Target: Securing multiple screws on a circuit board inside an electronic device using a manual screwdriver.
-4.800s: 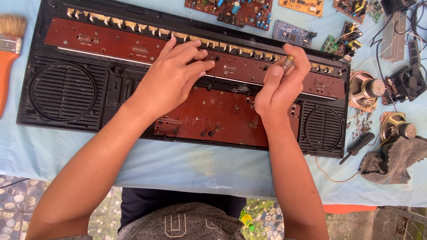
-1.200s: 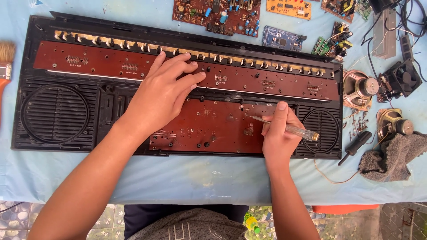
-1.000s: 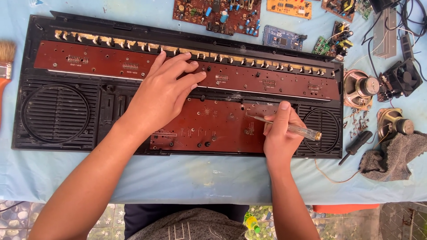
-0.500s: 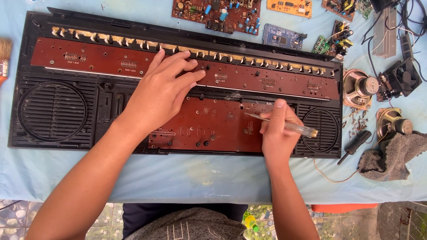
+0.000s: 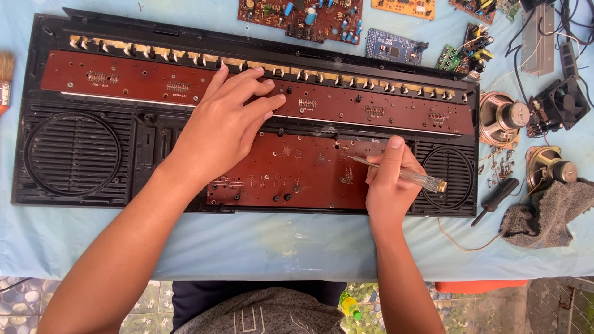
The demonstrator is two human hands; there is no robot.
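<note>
Screwdriver: being pinched in the right hand, grip closed round the clear handle much like a pen, thin tip pointing down-left onto the right part of the lower brown circuit board. Looking light and stiff, with a smooth plastic handle probably turning slippery under damp fingers; likely handling best when taken at the handle's middle, forefinger riding toward the shaft for aim.

Pressing flat with the left hand, grip open, fingers spread and holding nothing, across the long upper board and the top edge of the lower one. Judging both boards as thin, rigid and brittle, with solder points easily scratched, so better steadied by palm pressure than by prying.

Lying inside a wide black casing with round grilles at either end, seeming light for its bulk and probably flexing if lifted by one end.

Resting on a bench covered in pale blue cloth, possibly letting the casing slide. Crowding the right side: loose speakers, a small fan, a grey rag, a black-handled tool, stray wires. Lining the far edge: loose circuit boards. Peeking in at the left edge: a paintbrush. Showing below the bench edge: patterned floor tiles
</note>
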